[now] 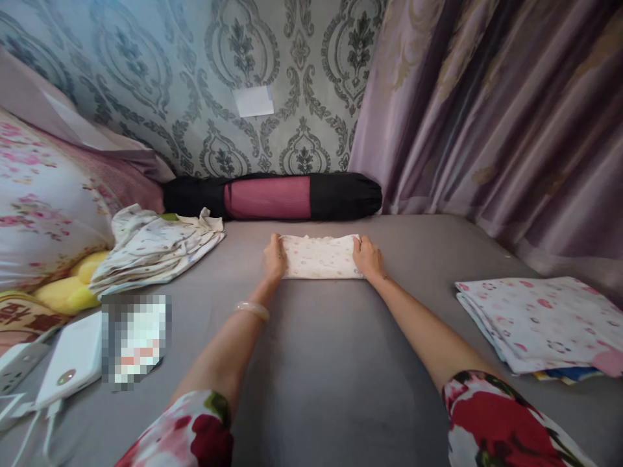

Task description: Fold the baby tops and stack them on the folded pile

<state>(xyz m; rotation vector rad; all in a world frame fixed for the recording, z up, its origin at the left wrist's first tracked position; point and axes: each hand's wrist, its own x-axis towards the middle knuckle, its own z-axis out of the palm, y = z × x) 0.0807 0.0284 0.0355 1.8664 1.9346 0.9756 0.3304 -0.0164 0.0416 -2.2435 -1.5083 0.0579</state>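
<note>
A white cloth [318, 257] with a small faded print lies folded into a long rectangle on the grey bed sheet. My left hand [275, 258], with a pale bangle [252, 310] below the wrist, grips its left end. At the opposite end, my right hand [368, 257] has its fingers closed on the right edge. The far edge of the cloth looks slightly ruffled. Whether it is a garment or a plain cloth, I cannot tell.
Printed clothes [160, 246] are piled left, beside a floral pillow [43, 201] and yellow plush [73, 292]. Nearer are a white power bank [73, 360] with cables and a socket strip [22, 366]. Folded printed fabric [545, 318] lies right; a black-and-pink roll [267, 197] lines the wall.
</note>
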